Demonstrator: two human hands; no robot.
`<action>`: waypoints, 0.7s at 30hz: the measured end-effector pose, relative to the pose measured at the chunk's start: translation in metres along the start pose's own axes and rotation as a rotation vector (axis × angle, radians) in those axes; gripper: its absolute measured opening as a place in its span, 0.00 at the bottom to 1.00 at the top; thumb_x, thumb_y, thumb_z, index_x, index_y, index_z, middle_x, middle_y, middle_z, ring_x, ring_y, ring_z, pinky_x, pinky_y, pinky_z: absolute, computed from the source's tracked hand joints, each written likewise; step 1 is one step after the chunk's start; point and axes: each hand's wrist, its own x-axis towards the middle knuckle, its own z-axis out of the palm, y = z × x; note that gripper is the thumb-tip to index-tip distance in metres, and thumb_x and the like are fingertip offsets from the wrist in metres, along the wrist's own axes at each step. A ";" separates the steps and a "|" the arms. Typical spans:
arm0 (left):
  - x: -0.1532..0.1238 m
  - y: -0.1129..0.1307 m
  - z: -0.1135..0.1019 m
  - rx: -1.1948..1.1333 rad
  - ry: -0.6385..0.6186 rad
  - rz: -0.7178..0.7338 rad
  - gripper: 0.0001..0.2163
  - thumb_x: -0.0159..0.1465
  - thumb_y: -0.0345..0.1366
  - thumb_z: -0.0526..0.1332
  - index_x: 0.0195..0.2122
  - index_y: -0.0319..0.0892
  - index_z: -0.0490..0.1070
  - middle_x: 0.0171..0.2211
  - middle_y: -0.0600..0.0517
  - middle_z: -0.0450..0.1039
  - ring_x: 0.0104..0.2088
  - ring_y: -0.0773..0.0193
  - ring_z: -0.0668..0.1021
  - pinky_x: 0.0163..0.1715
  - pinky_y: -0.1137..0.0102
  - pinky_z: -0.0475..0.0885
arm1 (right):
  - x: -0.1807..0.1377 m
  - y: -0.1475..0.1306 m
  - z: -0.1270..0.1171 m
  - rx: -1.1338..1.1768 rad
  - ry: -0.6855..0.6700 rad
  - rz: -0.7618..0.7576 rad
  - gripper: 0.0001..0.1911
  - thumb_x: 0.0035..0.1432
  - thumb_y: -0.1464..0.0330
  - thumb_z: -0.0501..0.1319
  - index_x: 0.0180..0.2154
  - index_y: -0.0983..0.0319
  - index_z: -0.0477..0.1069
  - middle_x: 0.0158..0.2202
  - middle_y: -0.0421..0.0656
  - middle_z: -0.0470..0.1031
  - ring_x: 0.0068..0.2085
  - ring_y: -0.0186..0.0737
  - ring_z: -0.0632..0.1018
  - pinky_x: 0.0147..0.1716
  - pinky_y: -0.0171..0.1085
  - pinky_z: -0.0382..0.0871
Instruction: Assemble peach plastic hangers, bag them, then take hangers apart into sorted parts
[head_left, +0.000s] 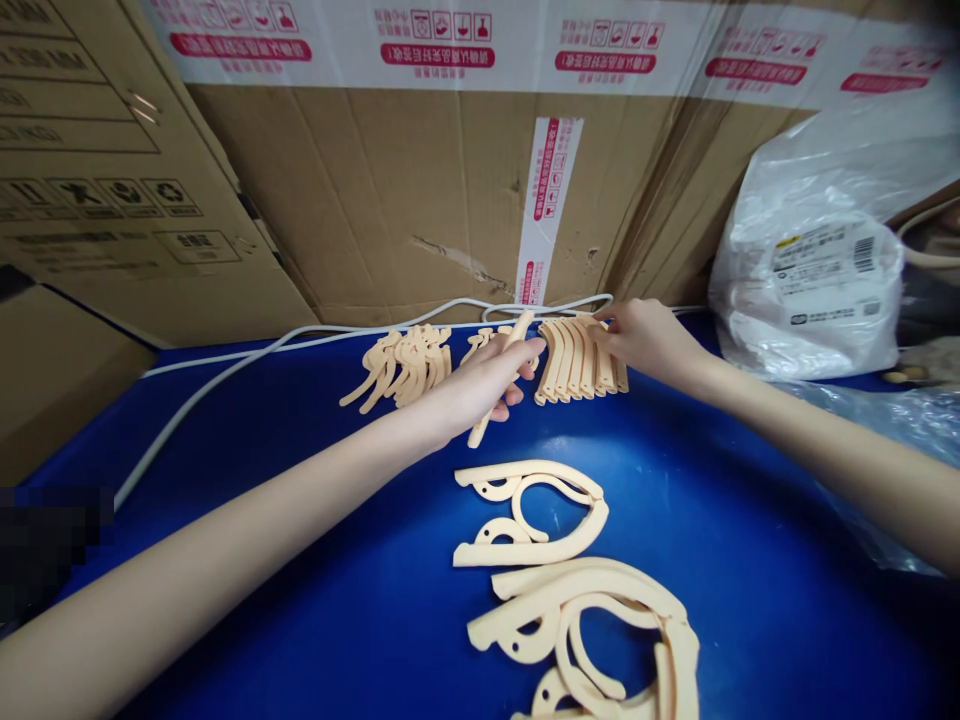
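Observation:
My left hand (491,385) is closed around a slim beige plastic hanger arm (480,428), which slants up past the thumb. At the back, my right hand (649,340) pinches the top of a piece at the right end of a row of curved beige hanger arms (566,365); its fingertips are partly hidden. Left of my left hand lies a pile of small hooked beige pieces (409,365). More small pieces sit behind that hand, mostly covered. Nearer to me lie a folded beige hanger (592,515) and a stack of similar folded hangers (600,575), cut off by the lower edge.
Cardboard boxes (390,190) stand behind the blue tabletop (315,560), with another box (112,130) at left. A white cable (217,395) runs along the back and down the left. On the right are a labelled plastic bag (810,270) and clear plastic film (870,430).

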 end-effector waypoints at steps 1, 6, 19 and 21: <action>0.000 0.001 0.001 -0.009 -0.006 -0.006 0.10 0.69 0.42 0.58 0.42 0.40 0.67 0.33 0.54 0.63 0.21 0.74 0.63 0.14 0.80 0.53 | 0.000 -0.001 0.000 0.000 -0.006 -0.003 0.18 0.63 0.67 0.56 0.45 0.66 0.82 0.38 0.54 0.84 0.43 0.56 0.83 0.40 0.42 0.70; -0.003 0.007 0.004 -0.056 -0.033 -0.018 0.16 0.68 0.50 0.56 0.40 0.40 0.68 0.31 0.55 0.59 0.19 0.74 0.60 0.14 0.80 0.49 | -0.002 -0.002 -0.003 0.043 -0.016 -0.009 0.19 0.64 0.68 0.55 0.51 0.66 0.78 0.27 0.48 0.82 0.41 0.54 0.83 0.40 0.43 0.71; -0.004 0.008 0.002 -0.020 -0.057 0.082 0.14 0.68 0.48 0.62 0.36 0.41 0.70 0.32 0.53 0.66 0.24 0.70 0.69 0.17 0.76 0.60 | 0.000 -0.001 -0.003 0.129 -0.075 0.019 0.19 0.68 0.68 0.53 0.56 0.67 0.69 0.25 0.44 0.80 0.34 0.49 0.82 0.36 0.40 0.68; -0.004 0.010 0.001 0.001 -0.057 0.100 0.14 0.67 0.45 0.64 0.33 0.40 0.69 0.29 0.54 0.66 0.24 0.70 0.70 0.19 0.77 0.62 | -0.002 -0.002 -0.005 0.135 -0.058 0.028 0.19 0.68 0.68 0.53 0.56 0.67 0.70 0.25 0.45 0.79 0.34 0.50 0.82 0.35 0.40 0.67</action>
